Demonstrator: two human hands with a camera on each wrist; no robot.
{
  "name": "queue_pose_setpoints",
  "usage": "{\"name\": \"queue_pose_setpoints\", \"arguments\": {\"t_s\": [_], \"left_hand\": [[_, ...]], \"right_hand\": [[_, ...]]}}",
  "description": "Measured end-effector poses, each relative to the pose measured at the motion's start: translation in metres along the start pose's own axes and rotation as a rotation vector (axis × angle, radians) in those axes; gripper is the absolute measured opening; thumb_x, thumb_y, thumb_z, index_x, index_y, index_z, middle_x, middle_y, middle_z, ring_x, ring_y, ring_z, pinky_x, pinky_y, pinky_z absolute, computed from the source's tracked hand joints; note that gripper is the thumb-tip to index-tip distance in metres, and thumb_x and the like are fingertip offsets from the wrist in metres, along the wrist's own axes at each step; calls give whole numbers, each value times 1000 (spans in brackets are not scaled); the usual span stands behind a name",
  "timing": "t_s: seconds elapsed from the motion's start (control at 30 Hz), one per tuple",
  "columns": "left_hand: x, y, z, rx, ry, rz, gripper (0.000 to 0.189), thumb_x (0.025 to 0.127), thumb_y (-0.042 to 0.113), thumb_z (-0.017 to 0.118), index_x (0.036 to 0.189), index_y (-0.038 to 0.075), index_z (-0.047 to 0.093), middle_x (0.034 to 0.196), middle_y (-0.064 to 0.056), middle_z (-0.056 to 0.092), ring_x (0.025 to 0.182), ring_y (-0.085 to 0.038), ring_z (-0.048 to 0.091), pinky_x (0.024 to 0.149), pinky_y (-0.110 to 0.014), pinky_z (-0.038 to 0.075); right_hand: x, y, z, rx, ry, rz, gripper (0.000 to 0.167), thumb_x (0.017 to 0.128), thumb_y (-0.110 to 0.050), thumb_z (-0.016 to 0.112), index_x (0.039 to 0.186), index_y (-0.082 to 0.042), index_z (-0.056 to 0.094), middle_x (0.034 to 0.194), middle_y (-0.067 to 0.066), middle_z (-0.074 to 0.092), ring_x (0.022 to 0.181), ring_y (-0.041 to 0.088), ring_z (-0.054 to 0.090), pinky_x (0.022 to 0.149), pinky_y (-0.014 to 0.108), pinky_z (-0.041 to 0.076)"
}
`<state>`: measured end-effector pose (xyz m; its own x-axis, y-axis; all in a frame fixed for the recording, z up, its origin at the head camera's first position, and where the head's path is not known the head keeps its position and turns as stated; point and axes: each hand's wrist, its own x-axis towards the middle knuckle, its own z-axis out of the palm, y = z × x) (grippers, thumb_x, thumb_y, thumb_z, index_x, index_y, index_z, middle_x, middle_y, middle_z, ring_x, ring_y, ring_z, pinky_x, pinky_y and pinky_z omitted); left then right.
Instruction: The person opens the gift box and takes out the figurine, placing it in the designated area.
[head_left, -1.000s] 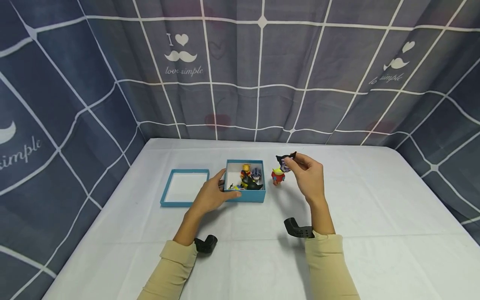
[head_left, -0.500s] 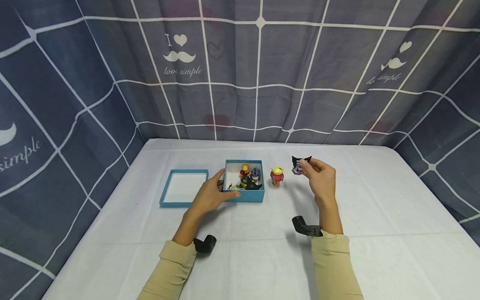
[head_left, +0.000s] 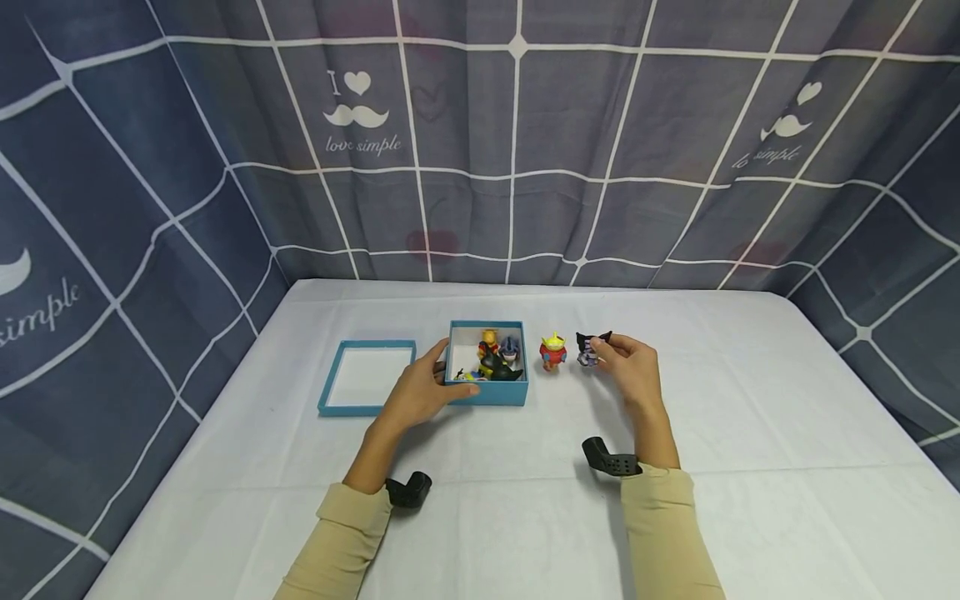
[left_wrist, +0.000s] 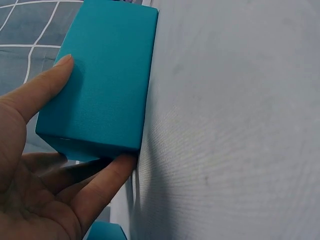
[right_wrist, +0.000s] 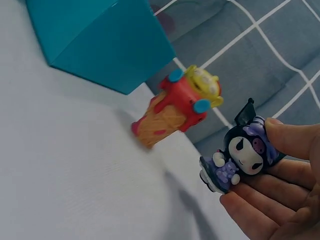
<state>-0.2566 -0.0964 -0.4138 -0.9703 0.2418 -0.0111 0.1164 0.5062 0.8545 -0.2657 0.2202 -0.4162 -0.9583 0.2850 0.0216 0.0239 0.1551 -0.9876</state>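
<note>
My right hand pinches a small black-and-purple figurine with pointed ears and a white face. It is upright, low over or on the table; I cannot tell whether its base touches. Left of it, apart, stands a red, yellow and orange figurine with a yellow head. My left hand holds the near left corner of an uncovered blue box, thumb along the front and fingers at the left side. Inside the box lie several figurines, among them a black one and a grey-blue one.
A blue-rimmed box lid, white inside, lies on the table left of the box, partly behind my left hand. A white cloth covers the table. Dark grid-patterned curtains hang behind and at both sides.
My right hand has carried the black-and-purple figurine rightward, past the yellow-headed figurine, then down toward the table and slightly back left. My left hand has stayed at the box.
</note>
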Motion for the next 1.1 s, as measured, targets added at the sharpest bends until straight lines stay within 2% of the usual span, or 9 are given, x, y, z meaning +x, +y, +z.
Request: {"name": "queue_pose_setpoints", "arguments": {"t_s": [0.1, 0.4, 0.77, 0.97, 1.1], "left_hand": [[1, -1, 0, 13, 0, -5, 101, 83, 39, 81, 157, 3, 23, 140, -27, 50, 130, -38, 49, 99, -52, 44], [0, -2, 1, 5, 0, -5, 101, 83, 37, 81, 157, 4, 23, 140, -27, 50, 130, -38, 49, 99, -51, 45], [-2, -2, 2, 6, 4, -1, 100, 83, 37, 81, 157, 3, 22, 140, -27, 50, 129, -38, 49, 99, -51, 45], [-4, -1, 3, -4, 7, 11, 100, 83, 36, 81, 156, 1, 22, 140, -28, 50, 129, -38, 49, 100, -51, 44], [-5, -1, 4, -7, 6, 9, 100, 83, 36, 81, 156, 1, 21, 140, -28, 49, 130, -38, 49, 100, -51, 44]], "right_hand": [[1, 6, 2, -15, -14, 12, 44, 96, -17, 67, 124, 16, 57, 117, 25, 65, 84, 1, 63, 81, 22, 53], [3, 17, 8, 49, -45, 58, 47, 99, -13, 62, 132, 18, 49, 127, 30, 57, 92, 5, 61, 84, 20, 52], [3, 20, 8, 69, -39, 76, 47, 100, -12, 60, 134, 17, 48, 129, 28, 56, 97, 7, 61, 88, 22, 51], [3, 19, 6, 51, -52, 82, 51, 100, -15, 60, 137, 16, 45, 132, 27, 55, 108, 16, 59, 89, 22, 50], [2, 19, 4, 44, -63, 86, 51, 100, -15, 60, 138, 16, 45, 132, 27, 54, 107, 13, 59, 89, 22, 50]]}}
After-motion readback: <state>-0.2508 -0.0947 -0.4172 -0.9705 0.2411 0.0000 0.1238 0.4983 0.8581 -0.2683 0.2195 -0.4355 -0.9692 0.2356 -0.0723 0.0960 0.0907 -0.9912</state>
